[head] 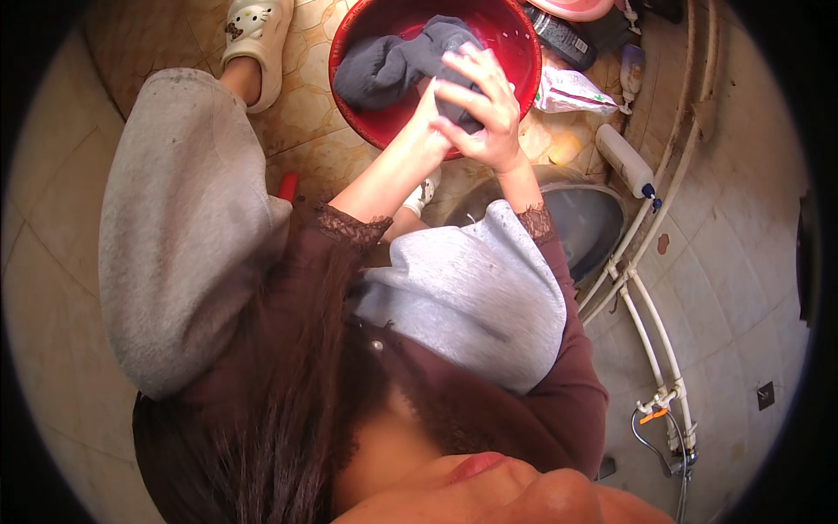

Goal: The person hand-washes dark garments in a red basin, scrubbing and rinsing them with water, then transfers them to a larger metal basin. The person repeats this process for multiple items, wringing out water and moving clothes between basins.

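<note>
A red basin (391, 18) stands on the tiled floor in front of me. Dark grey wet-looking cloth (373, 71) hangs over its left part and runs up to my hands. My right hand (484, 108) is curled around a bunched piece of this cloth above the basin's near right side, with its fingers spread over it. My left hand (429, 108) meets the same bunch from the other side; its fingers are mostly hidden behind the cloth and the other hand.
Right of the basin lie a dark bottle (563, 39), a white plastic packet (573, 92) and a white bottle with a blue cap (625, 160). A grey metal basin (589, 223) sits near my knee. White pipes (658, 327) run along the tiled wall.
</note>
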Available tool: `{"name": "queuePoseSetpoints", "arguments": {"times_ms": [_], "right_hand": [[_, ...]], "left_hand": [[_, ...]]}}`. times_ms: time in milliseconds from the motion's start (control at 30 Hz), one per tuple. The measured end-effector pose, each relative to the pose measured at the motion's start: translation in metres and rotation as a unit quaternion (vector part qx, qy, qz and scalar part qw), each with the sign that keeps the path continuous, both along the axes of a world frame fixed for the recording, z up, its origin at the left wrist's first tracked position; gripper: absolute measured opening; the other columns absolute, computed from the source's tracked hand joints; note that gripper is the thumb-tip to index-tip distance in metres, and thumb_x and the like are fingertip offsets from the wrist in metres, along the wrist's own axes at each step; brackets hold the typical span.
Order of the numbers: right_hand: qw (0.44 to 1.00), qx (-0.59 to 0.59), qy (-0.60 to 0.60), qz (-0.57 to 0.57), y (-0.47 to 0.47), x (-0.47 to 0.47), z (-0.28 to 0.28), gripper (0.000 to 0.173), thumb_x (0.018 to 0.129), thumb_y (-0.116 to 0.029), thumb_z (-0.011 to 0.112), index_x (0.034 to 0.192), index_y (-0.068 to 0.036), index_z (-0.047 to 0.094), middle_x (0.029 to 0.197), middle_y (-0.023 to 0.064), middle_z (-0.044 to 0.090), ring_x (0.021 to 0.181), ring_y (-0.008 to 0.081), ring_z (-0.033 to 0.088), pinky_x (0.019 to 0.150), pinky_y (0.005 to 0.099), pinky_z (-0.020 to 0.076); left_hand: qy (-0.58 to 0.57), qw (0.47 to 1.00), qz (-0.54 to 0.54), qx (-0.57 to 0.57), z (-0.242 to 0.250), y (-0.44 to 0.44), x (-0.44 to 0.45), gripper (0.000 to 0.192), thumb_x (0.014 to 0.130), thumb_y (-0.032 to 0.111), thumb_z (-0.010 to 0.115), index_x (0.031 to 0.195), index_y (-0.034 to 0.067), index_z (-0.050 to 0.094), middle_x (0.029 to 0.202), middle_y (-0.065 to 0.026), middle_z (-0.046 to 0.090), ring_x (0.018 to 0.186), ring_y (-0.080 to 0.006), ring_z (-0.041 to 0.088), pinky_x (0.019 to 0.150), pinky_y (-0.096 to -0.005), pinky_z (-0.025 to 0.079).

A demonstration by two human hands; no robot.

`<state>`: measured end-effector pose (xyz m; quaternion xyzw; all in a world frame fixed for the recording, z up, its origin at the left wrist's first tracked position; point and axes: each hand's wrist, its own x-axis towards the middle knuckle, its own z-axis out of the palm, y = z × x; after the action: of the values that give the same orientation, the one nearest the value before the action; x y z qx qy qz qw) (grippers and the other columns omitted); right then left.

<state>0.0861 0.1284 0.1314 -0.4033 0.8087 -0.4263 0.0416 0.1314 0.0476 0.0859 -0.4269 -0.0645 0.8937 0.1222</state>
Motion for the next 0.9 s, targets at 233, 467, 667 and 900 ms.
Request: {"name": "queuePoseSetpoints", "arguments": {"times_ms": [233, 467, 667, 900], "right_hand": [[0.894, -0.142, -0.379, -0.195, -0.008, 0.026, 0.01, 0.027, 0.093, -0.012, 0.056, 0.07, 0.002, 0.06, 0.062, 0.0048, 0.061, 0.058, 0.0118, 0.058, 0.056, 0.0263, 0.0449], [0.687, -0.278, -0.587, -0.326, -0.002, 0.01, -0.014, 0.039, 0.098, -0.018, 0.047, 0.061, -0.005, 0.046, 0.05, 0.0077, 0.044, 0.048, 0.0196, 0.043, 0.054, 0.0331, 0.0408], [0.788, -0.193, -0.501, -0.301, 0.056, -0.006, -0.053, 0.023, 0.093, -0.016, 0.062, 0.108, 0.001, 0.059, 0.097, 0.009, 0.066, 0.091, 0.0181, 0.062, 0.085, 0.0314, 0.0482], [0.916, -0.079, -0.392, 0.033, 0.057, -0.039, -0.04, 0.105, 0.072, -0.06, 0.071, 0.149, -0.005, 0.026, 0.157, 0.013, 0.02, 0.146, 0.0261, 0.015, 0.118, 0.0413, 0.0112]], "left_hand": [[0.017, 0.999, -0.027, 0.014, -0.037, 0.013, 0.008, 0.021, 0.089, 0.023, 0.045, 0.076, 0.008, 0.054, 0.072, -0.0091, 0.058, 0.065, -0.02, 0.055, 0.061, -0.0307, 0.048], [-0.112, 0.983, 0.008, -0.144, -0.022, 0.024, -0.005, 0.028, 0.086, 0.019, 0.045, 0.06, 0.009, 0.048, 0.051, -0.0038, 0.048, 0.041, -0.0158, 0.045, 0.044, -0.0285, 0.039], [0.088, 0.91, -0.151, -0.377, -0.016, -0.015, -0.007, 0.039, 0.091, 0.038, 0.061, 0.107, 0.003, 0.062, 0.099, -0.0052, 0.065, 0.079, -0.0132, 0.062, 0.074, -0.0277, 0.051], [0.256, 0.813, -0.391, -0.349, -0.001, -0.045, -0.004, 0.06, 0.094, 0.061, 0.044, 0.097, 0.004, 0.061, 0.077, -0.0048, 0.063, 0.063, -0.0099, 0.059, 0.062, -0.0231, 0.05]]}}
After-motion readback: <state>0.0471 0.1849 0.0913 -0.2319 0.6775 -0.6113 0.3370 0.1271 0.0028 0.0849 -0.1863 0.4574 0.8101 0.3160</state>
